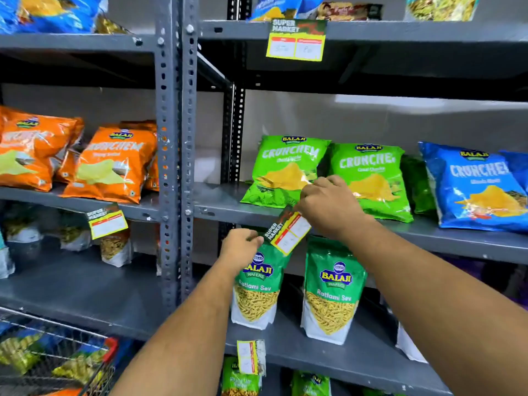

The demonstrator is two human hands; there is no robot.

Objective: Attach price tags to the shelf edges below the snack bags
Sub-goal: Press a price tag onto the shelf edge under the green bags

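A yellow, red and white price tag [290,230] hangs tilted against the grey shelf edge [228,214] below the green Crunchem snack bags [285,170]. My right hand [328,207] pinches the tag's upper end at the shelf edge. My left hand [241,245] grips its lower left corner. Two green Ratlami Sev pouches [333,290] stand on the shelf underneath, partly behind the tag and my left hand.
Price tags hang on the top shelf edge [295,40], under the orange bags [107,221] and on the lower shelf edge [250,357]. Blue Crunchem bags [474,187] lie at the right. A wire basket [57,355] with snack bags sits at the bottom left.
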